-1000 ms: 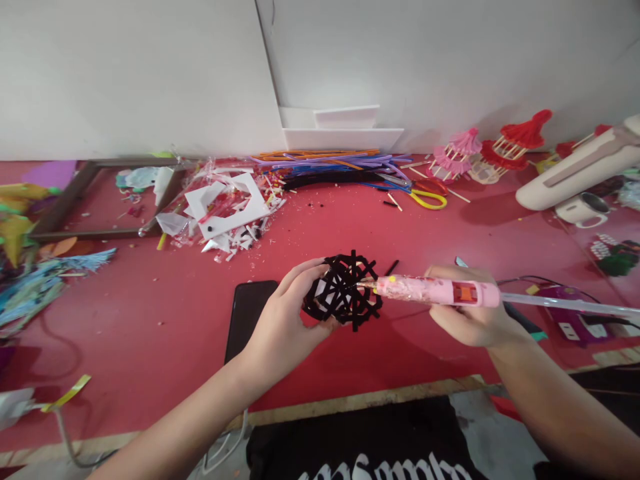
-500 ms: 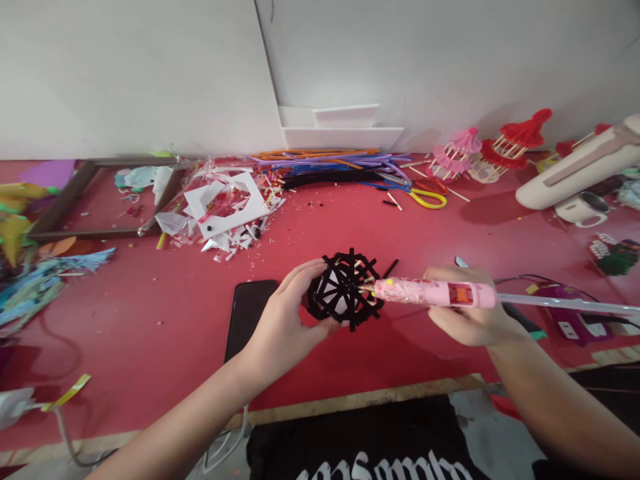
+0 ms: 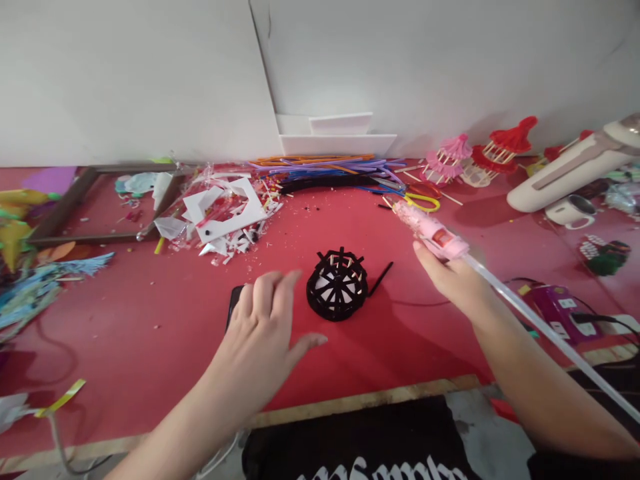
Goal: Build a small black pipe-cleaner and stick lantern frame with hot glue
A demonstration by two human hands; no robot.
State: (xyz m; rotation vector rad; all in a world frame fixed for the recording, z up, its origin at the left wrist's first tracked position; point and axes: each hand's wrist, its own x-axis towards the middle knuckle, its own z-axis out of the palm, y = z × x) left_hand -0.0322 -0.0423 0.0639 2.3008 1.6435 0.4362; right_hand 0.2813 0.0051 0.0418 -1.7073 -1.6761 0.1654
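A small black craft piece point(image 3: 336, 308) with crossing strips over a white base stands on the red table point(image 3: 400, 353). Just left of it, my left hand point(image 3: 265, 327) is empty, with thumb and fingers apart. A dark phone point(image 3: 234, 301) lies mostly hidden behind that hand. In my right hand point(image 3: 455, 283) is a pink hot glue gun point(image 3: 435, 237), its tip pointing up and left toward the back of the table; a long clear glue stick point(image 3: 530, 320) trails from its rear. One loose black strip point(image 3: 381, 279) rests right beside the craft piece.
Paper and plastic scraps point(image 3: 225, 220) are heaped at back left near a brown frame point(image 3: 60, 207). Pipe cleaners point(image 3: 330, 170) and yellow-handled scissors point(image 3: 424, 201) lie behind. Pink point(image 3: 449, 160) and red point(image 3: 505, 147) little pavilions, a mug point(image 3: 571, 211) and a purple power strip point(image 3: 563, 310) stand right.
My left hand has let go of the black craft piece and drawn back left. My right hand has lifted the glue gun away from it, up and to the right.
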